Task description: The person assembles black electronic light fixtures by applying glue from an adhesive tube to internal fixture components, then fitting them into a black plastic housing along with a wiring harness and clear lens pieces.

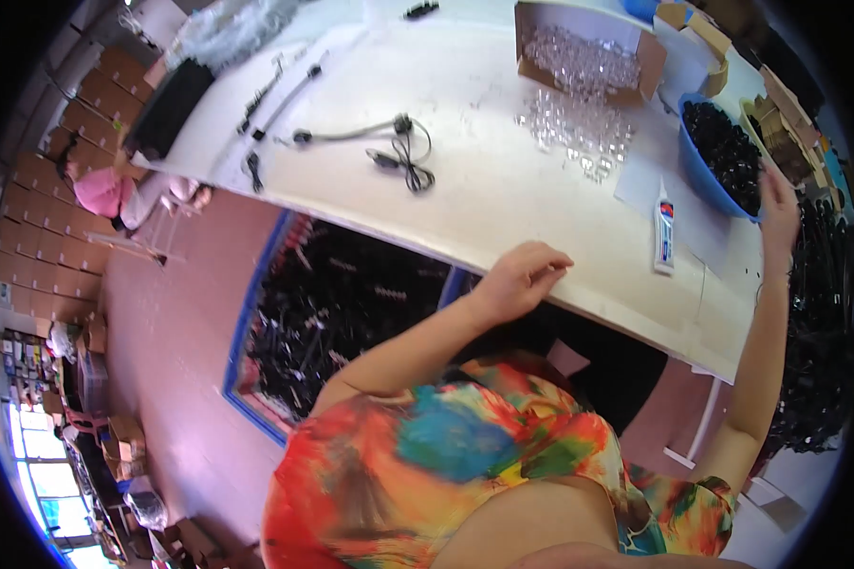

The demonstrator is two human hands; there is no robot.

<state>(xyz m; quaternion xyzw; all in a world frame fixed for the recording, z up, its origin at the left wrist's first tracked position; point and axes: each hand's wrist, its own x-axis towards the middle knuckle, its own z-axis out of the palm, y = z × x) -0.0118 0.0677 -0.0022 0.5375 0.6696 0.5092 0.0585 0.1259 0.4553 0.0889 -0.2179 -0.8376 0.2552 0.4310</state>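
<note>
My left hand rests at the near edge of the white table, its fingers curled toward the thumb in a loose pinch. Whatever lies between those fingertips, if anything, is too small to make out. On the right, my right hand is at the rim of a blue basin heaped with small black parts. Its fingers are bent together over the rim, and their tips are partly hidden. A white and blue tube lies on the table between my hands.
Clear small pieces spill before an open cardboard box. Black cables lie farther left. Below the table edge stands a blue-framed bin of black parts. Black strips hang at right. Another person sits at far left.
</note>
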